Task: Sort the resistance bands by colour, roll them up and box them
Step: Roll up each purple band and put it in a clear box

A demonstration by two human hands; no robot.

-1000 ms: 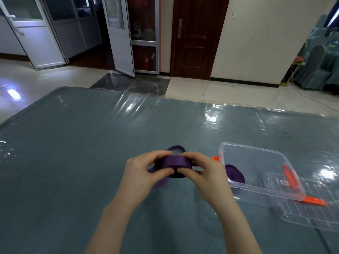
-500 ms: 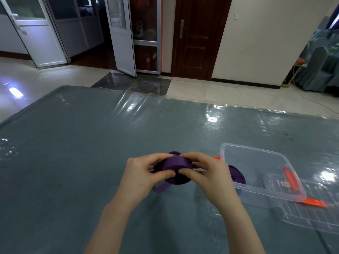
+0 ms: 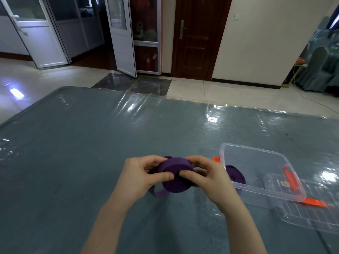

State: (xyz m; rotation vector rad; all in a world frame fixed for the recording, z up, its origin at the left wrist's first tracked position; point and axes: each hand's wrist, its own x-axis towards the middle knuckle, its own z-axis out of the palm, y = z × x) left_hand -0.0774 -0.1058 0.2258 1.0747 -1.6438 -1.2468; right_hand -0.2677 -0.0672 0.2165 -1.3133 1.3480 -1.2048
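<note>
A purple resistance band [image 3: 175, 174], mostly wound into a thick roll, is held just above the table in front of me. My left hand [image 3: 141, 177] grips its left side with thumb and fingers. My right hand [image 3: 207, 177] grips its right side the same way. A short loose tail of the band hangs below my left hand. A clear plastic box [image 3: 256, 191] with orange clips stands to the right. Inside it, at the near left corner, lies a second rolled purple band [image 3: 235, 174].
The box's clear lid [image 3: 311, 217] with an orange clip lies under the box's right end, near the table's right edge. The table [image 3: 73, 153] has a grey-blue cloth under glossy plastic film. Beyond the far edge are tiled floor and doors.
The roll has grown thicker as both hands wound more band onto it. The loose loop behind it has shrunk and the tail below is shorter.
</note>
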